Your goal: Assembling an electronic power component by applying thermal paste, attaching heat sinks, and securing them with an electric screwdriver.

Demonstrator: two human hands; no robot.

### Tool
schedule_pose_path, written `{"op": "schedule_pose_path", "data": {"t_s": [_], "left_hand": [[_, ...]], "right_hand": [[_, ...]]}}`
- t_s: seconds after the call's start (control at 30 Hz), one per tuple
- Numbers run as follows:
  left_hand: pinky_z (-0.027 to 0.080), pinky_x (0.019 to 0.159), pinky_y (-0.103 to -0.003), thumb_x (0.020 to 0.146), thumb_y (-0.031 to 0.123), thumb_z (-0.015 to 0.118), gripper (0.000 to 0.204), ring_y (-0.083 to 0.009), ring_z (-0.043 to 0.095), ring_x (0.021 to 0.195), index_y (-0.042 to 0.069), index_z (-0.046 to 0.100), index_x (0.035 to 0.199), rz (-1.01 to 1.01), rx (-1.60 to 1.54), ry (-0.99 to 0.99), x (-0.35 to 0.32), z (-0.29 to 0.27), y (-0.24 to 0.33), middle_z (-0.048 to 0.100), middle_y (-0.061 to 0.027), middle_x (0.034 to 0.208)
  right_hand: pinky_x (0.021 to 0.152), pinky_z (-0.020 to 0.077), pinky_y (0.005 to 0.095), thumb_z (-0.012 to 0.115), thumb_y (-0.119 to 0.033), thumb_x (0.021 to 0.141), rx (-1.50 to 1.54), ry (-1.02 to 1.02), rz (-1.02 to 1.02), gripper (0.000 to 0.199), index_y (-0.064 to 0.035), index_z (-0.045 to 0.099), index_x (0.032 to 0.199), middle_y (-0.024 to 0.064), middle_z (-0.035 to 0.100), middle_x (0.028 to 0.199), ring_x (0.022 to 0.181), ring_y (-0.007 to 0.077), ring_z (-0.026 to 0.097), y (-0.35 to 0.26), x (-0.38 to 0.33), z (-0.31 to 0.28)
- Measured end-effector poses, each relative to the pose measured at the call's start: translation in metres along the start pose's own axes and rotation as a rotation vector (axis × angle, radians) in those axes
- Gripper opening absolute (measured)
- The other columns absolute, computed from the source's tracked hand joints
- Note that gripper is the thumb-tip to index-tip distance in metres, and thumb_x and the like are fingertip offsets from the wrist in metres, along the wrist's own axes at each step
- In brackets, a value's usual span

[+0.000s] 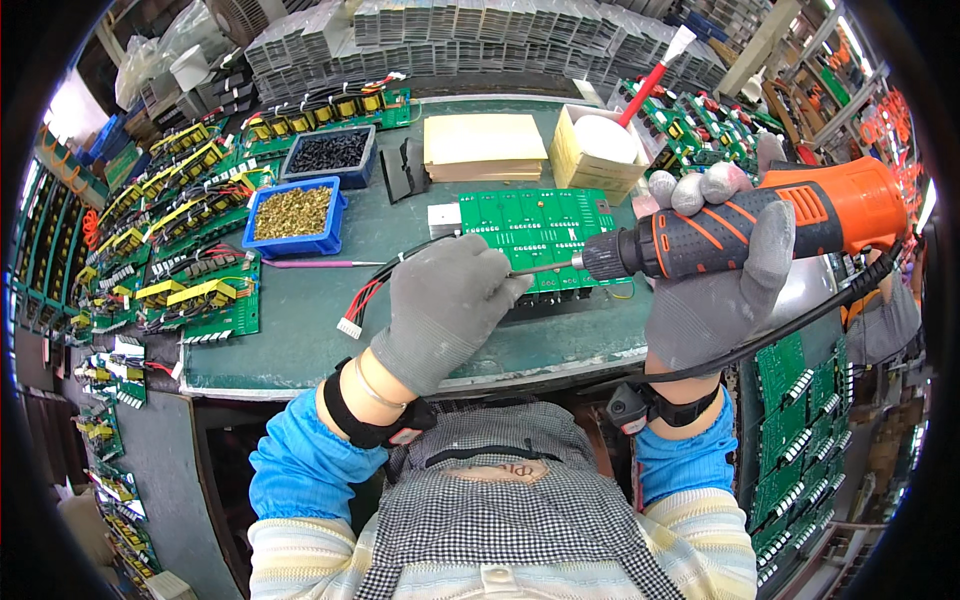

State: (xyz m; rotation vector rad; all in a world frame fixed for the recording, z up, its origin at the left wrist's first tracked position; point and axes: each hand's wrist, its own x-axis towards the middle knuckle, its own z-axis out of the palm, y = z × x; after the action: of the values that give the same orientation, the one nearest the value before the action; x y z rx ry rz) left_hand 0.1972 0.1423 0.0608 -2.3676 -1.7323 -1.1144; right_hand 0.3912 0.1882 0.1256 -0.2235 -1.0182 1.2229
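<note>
Drill (760,225) lengthwise, bit pointing left

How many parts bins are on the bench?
2: a blue bin of brass-coloured parts left of the left hand, and a dark bin of black parts behind it.

An orange and black power drill (760,225) lies level in a gloved grip, its thin bit pointing left onto a green circuit board (535,235). The board lies flat at the near edge of a green bench, black parts along its front edge.
</note>
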Motion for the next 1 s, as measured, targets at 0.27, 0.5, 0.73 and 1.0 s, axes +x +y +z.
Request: {"op": "schedule_pose_path", "data": {"t_s": [0.27,0.5,0.73,1.0], "left_hand": [[0.053,0.091,-0.042,0.058,0.053,0.085,0.12,-0.0377,0.06,0.115,-0.002,0.027,0.147,-0.267,0.111,-0.335,0.008,-0.03,-0.029,0.044,-0.0203,0.144],[0.048,0.099,-0.043,0.051,0.065,0.084,0.133,-0.0415,0.054,0.123,-0.004,0.024,0.148,-0.308,0.121,-0.656,0.024,-0.026,-0.045,0.038,-0.024,0.149],[0.047,0.099,-0.044,0.052,0.063,0.085,0.129,-0.0421,0.054,0.123,-0.002,0.025,0.147,-0.333,0.052,-0.589,0.02,-0.023,-0.048,0.041,-0.0234,0.147],[0.048,0.098,-0.046,0.053,0.061,0.086,0.125,-0.0439,0.055,0.12,-0.002,0.029,0.145,-0.316,0.007,-0.543,0.015,-0.022,-0.052,0.045,-0.0246,0.142]], "right_hand": [[0.085,0.051,0.0432,0.06,-0.022,0.094,-0.019,0.034,-0.181,0.056,-0.0012,0.034,0.139,0.0091,0.062,0.091,0.081,0.0198,0.061,0.02,0.029,0.002],[0.08,0.0561,0.0386,0.068,-0.019,0.088,-0.236,0.084,-0.186,0.056,0.0018,0.041,0.133,0.0105,0.065,0.085,0.078,0.0233,0.068,0.046,0.047,0.002],[0.078,0.0563,0.038,0.069,-0.013,0.087,-0.185,0.074,-0.166,0.06,0.0018,0.039,0.136,0.0092,0.064,0.085,0.079,0.0218,0.068,0.06,0.054,0.006],[0.065,0.0532,0.03,0.071,-0.013,0.085,-0.488,-0.199,0.01,0.037,0.0006,0.049,0.112,0.0067,0.063,0.08,0.067,0.0152,0.064,0.064,0.081,0.036]]}}
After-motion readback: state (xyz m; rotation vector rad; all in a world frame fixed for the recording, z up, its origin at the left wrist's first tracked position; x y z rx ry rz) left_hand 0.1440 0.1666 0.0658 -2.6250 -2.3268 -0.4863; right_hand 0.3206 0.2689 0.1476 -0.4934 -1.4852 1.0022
